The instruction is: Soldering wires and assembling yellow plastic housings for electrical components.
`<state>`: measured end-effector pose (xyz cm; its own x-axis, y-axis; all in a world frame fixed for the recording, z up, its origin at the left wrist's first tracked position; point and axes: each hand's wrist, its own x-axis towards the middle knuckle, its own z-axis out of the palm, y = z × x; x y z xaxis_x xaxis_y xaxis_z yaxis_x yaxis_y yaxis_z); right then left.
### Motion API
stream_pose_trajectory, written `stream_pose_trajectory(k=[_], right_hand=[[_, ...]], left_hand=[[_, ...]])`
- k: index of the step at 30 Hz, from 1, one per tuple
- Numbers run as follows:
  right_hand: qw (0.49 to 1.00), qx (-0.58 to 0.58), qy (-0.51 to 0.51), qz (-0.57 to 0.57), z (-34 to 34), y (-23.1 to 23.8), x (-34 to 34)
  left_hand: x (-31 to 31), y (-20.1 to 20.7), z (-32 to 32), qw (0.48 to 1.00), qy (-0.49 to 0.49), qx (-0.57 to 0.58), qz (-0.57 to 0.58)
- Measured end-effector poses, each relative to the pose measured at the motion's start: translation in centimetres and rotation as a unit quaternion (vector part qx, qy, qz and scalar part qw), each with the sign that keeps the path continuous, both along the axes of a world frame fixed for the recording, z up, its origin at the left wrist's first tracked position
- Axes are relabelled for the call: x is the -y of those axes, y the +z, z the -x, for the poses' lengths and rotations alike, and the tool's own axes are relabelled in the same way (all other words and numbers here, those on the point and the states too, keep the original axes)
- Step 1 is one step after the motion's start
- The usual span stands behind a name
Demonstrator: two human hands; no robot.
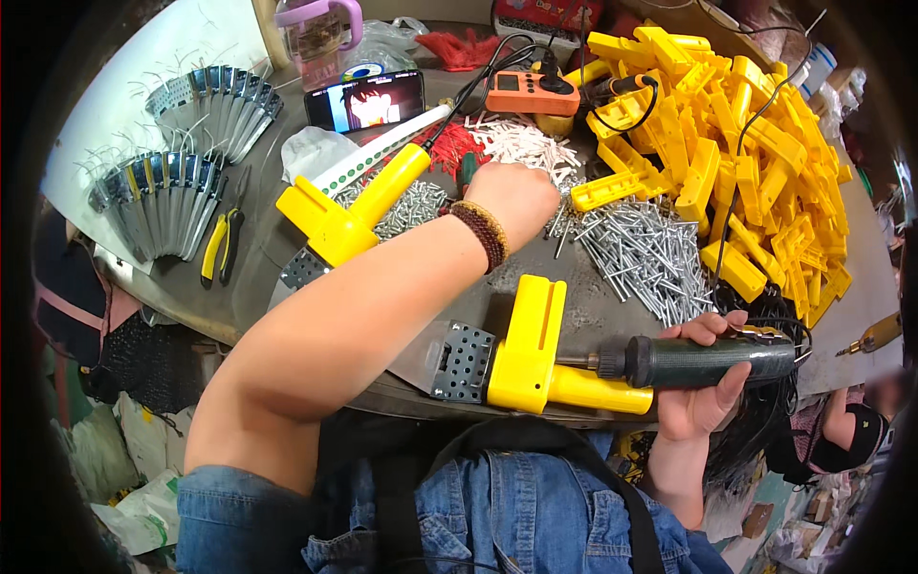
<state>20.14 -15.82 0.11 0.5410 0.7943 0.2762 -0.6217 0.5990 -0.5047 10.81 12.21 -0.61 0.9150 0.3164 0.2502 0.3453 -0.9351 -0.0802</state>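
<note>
My right hand (703,383) holds a dark electric screwdriver (712,362), fingers curled round its body and pointing left. The screwdriver's bit reaches a yellow plastic housing (526,349) with a handle, which lies at the table's near edge. A perforated metal plate (464,362) is joined to the housing's left side. My left arm stretches across the table, and my left hand (516,206) is closed over the small white sleeves (521,143) and the pile of silver screws (564,215). Its fingertips are hidden, so what they pinch does not show.
Long screws (641,253) lie beside a heap of yellow plastic parts (746,163). Another yellow housing (339,230) lies left of my wrist. Further off are an orange meter (531,93), a phone (365,100), yellow-handled pliers (223,244) and fanned metal plates with wires (158,206).
</note>
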Motion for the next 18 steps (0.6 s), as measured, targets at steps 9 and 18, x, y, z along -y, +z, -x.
stream_pose_trajectory(k=[9,18], right_hand=[[1.000,-0.001,0.000,0.003,0.4,0.2,0.0],[1.000,-0.020,-0.005,0.011,0.4,0.0,0.0]], left_hand=[[-0.7,-1.4,-0.7,0.999,-0.038,0.021,-0.032],[-0.1,-1.8,-0.7,0.998,-0.019,0.032,-0.045]])
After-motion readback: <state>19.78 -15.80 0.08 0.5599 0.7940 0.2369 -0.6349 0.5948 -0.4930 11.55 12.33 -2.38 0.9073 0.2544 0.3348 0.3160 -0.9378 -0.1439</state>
